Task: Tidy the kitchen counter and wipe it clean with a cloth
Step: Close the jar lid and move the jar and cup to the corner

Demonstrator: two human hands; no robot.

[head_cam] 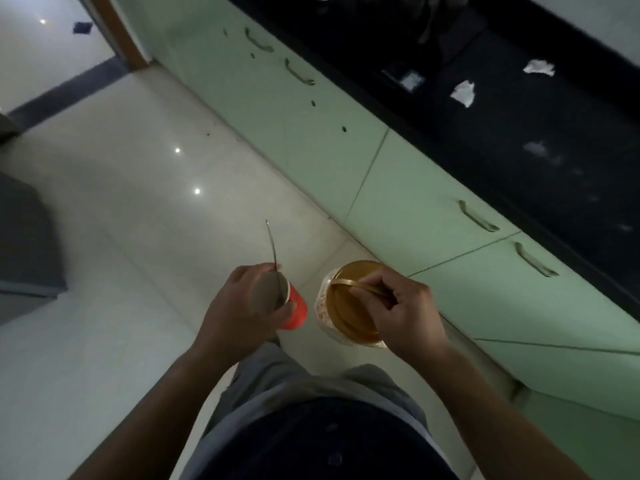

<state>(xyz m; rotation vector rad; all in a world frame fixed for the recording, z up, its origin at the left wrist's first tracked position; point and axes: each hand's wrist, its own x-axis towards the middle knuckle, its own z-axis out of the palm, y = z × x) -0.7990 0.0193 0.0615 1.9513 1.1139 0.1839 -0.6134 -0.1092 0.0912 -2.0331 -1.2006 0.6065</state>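
Observation:
My left hand (239, 306) grips a red cup (296, 311) above the floor, with a thin metal spoon (272, 245) sticking up out of it. My right hand (408, 311) holds a clear plastic jar (346, 306) by the thin handle on its amber lid; pale contents show through the jar's side. The black kitchen counter (540, 174) runs along the upper right, apart from both hands. Several white crumpled scraps (464, 93) lie on it. No cloth is in view.
Pale green cabinet doors (433, 188) with metal handles stand below the counter. A glossy white tiled floor (138, 174) spreads to the left. A grey piece of furniture (24, 244) sits at the left edge. A doorway frame (117, 32) is at the top left.

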